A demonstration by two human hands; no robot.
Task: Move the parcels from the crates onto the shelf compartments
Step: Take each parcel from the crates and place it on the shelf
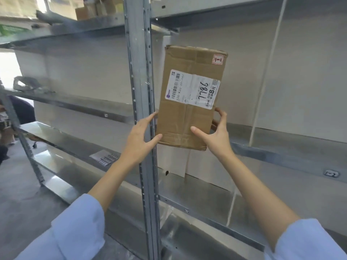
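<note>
Cardboard parcel held upright at frame centre, clamped between left hand and right hand, right of steel upright. Placing step; next, lowering squarely onto shelf.

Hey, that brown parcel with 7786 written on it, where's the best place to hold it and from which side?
Grip the cardboard parcel by its two long side edges near the lower end, coming from below, as the left hand and right hand do now. It stands tall and flat, and the steel upright crowds its left edge higher up.
</note>
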